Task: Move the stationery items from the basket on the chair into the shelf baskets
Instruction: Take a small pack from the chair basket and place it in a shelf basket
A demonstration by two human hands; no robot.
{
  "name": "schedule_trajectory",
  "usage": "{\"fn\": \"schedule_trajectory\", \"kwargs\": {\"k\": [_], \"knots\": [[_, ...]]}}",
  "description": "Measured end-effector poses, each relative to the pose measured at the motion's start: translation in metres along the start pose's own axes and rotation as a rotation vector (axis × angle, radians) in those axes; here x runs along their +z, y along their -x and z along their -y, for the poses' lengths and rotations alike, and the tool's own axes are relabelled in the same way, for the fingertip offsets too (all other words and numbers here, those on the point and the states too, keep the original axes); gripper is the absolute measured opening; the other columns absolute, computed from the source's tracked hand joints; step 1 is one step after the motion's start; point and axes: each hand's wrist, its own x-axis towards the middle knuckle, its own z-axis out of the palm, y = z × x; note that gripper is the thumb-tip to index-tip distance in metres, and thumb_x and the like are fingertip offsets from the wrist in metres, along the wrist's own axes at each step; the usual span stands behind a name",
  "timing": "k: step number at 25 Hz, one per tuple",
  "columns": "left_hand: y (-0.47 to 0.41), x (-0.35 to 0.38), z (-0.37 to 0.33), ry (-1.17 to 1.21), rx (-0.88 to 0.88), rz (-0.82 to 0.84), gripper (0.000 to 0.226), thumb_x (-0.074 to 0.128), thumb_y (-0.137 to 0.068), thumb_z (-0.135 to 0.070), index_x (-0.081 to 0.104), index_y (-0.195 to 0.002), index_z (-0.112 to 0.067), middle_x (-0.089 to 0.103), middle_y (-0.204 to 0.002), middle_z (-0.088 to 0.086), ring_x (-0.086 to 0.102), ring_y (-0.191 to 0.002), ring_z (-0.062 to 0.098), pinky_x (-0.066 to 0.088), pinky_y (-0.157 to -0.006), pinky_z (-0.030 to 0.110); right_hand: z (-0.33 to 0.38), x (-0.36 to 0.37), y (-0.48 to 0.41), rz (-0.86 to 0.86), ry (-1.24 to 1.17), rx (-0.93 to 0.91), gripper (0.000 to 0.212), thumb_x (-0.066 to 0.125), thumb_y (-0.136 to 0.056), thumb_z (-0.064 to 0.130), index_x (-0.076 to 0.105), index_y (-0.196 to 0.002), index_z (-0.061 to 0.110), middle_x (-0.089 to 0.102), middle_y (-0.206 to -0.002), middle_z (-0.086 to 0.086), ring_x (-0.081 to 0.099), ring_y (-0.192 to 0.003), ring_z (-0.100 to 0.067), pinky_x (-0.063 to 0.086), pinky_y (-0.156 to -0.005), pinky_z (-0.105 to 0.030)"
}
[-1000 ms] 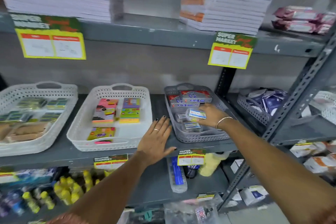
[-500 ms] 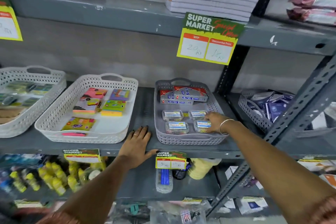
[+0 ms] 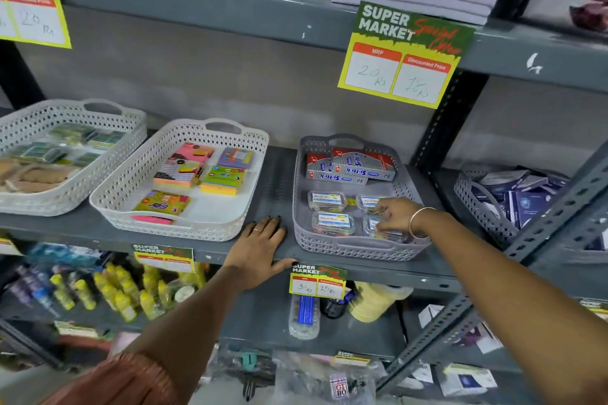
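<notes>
A grey shelf basket (image 3: 358, 251) stands on the middle shelf. It holds red-and-silver boxes (image 3: 348, 168) at the back and several small clear boxes (image 3: 332, 222) in front. My right hand (image 3: 396, 215) is inside the basket at its right side. Its fingers are spread, with the fingertips resting on the front-right clear box (image 3: 383, 234) and the one behind it. My left hand (image 3: 260, 246) lies flat and empty on the shelf edge, just left of the grey basket. The basket on the chair is out of view.
A white basket (image 3: 171, 230) with sticky-note pads (image 3: 223, 179) sits to the left, and another white basket (image 3: 33, 207) beyond it. A grey basket of dark packets (image 3: 477, 204) is to the right, behind a slanted metal post (image 3: 559, 207). A price tag (image 3: 398, 56) hangs from the upper shelf.
My right hand carried a small clear box down into the grey basket's front-right corner and now rests on it with loosened fingers. My left hand stays flat on the shelf.
</notes>
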Motion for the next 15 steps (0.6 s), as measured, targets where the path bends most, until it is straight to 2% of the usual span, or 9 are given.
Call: {"fn": "schedule_trajectory", "kwargs": {"k": [3, 5, 7, 11, 15], "knots": [[0.002, -0.006, -0.001, -0.020, -0.001, -0.001, 0.078, 0.028, -0.080, -0.068, 0.056, -0.121, -0.008, 0.052, -0.133, 0.017, 0.048, -0.122, 0.033, 0.036, -0.100, 0.049, 0.016, -0.009, -0.005, -0.105, -0.060, -0.040, 0.050, 0.065, -0.084, 0.034, 0.049, -0.125, 0.009, 0.058, -0.126, -0.014, 0.056, -0.111, -0.029, 0.045, -0.091, -0.030], [0.006, -0.012, -0.003, -0.018, 0.006, -0.012, 0.079, 0.027, -0.079, -0.068, 0.053, -0.123, -0.008, 0.047, -0.137, 0.017, 0.043, -0.126, 0.033, 0.031, -0.104, 0.049, 0.031, -0.019, -0.008, -0.157, -0.093, -0.073, 0.050, 0.064, -0.085, 0.033, 0.049, -0.126, 0.010, 0.057, -0.128, -0.016, 0.055, -0.114, -0.031, 0.045, -0.097, -0.037], [0.014, -0.018, -0.005, -0.012, 0.016, -0.023, 0.080, 0.025, -0.079, -0.067, 0.049, -0.127, -0.008, 0.041, -0.142, 0.016, 0.037, -0.130, 0.032, 0.028, -0.107, 0.047, 0.051, -0.028, -0.012, -0.215, -0.104, -0.121, 0.048, 0.062, -0.086, 0.034, 0.050, -0.126, 0.010, 0.057, -0.128, -0.017, 0.055, -0.114, -0.032, 0.045, -0.096, -0.039], [0.043, -0.025, 0.008, -0.099, 0.100, -0.110, 0.072, 0.027, -0.084, -0.064, 0.048, -0.127, -0.010, 0.044, -0.141, 0.015, 0.036, -0.132, 0.030, 0.029, -0.106, 0.046, 0.110, -0.043, -0.023, -0.341, -0.103, -0.263, 0.045, 0.062, -0.085, 0.036, 0.053, -0.123, 0.011, 0.063, -0.120, -0.017, 0.059, -0.106, -0.034, 0.047, -0.089, -0.039], [0.074, -0.054, 0.039, -0.189, 0.143, -0.259, 0.069, 0.032, -0.087, -0.059, 0.039, -0.133, -0.008, 0.035, -0.147, 0.015, 0.025, -0.136, 0.029, 0.016, -0.110, 0.044, 0.193, -0.045, -0.035, -0.387, -0.103, -0.426, 0.042, 0.064, -0.084, 0.033, 0.055, -0.118, 0.011, 0.065, -0.111, -0.016, 0.061, -0.099, -0.034, 0.050, -0.087, -0.039]]}}
